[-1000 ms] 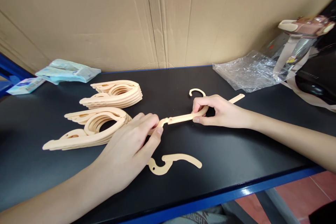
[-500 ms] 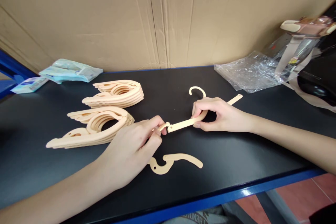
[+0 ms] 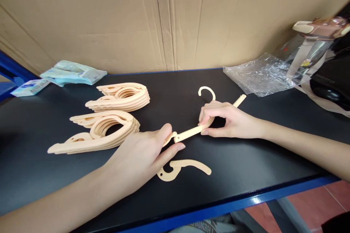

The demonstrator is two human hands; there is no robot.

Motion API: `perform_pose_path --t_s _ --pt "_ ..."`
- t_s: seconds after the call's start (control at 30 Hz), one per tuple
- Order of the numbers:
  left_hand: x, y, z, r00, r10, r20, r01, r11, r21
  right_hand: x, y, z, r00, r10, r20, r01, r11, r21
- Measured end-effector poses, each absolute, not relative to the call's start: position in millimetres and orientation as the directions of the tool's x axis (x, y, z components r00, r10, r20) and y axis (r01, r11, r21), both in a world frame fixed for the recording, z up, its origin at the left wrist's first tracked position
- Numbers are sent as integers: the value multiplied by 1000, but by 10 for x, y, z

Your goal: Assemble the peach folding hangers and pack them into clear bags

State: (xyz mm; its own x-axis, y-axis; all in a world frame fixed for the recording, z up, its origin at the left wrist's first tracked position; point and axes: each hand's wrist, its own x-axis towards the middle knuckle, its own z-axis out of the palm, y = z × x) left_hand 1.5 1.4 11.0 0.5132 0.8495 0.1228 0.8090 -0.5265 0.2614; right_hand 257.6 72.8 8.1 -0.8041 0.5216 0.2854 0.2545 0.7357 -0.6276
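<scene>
My right hand [image 3: 222, 119] pinches a cream plastic hanger center piece [image 3: 189, 133] with a curved hook [image 3: 207, 89] rising from its middle. One bar end sticks out beyond the hand, toward the upper right. My left hand [image 3: 144, 153] grips a small curved hanger arm [image 3: 170, 138], mostly hidden by the fingers, and its tip meets the left end of the bar. The left thumb is stretched out below that joint. Another curved hanger arm [image 3: 191, 164] lies on the table just under the hands, its left end partly covered by my left hand.
Two stacks of folded cream hangers, a far stack [image 3: 120, 97] and a near stack [image 3: 95, 134], lie left on the black table [image 3: 232, 174]. Behind are blue tissue packs [image 3: 73, 73]. At right lie a clear plastic bag [image 3: 257, 74] and a strapped bottle [image 3: 314, 49].
My left thumb has lifted off the small arm and extended to the right. The bar in my right hand has tilted slightly more, its far end moving left and up.
</scene>
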Motion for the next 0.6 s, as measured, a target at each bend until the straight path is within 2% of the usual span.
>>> perform_pose_path --t_s 0.1,0.27,0.33,0.5,0.6 --pt "9 34 115 591 793 145 786 -607 117 2578 725 88 -814 506 284 248 746 -618" --pt "39 27 170 654 753 80 757 -648 -86 2581 724 91 -825 495 272 246 748 -616" --pt "38 19 163 679 726 111 734 -666 -133 2582 730 87 -827 495 265 247 745 -620" --pt "17 23 116 731 618 290 682 -672 -287 2586 744 69 -825 507 250 211 685 -697" --pt "24 19 120 740 590 324 673 -658 -338 2587 742 61 -824 509 249 208 681 -703"
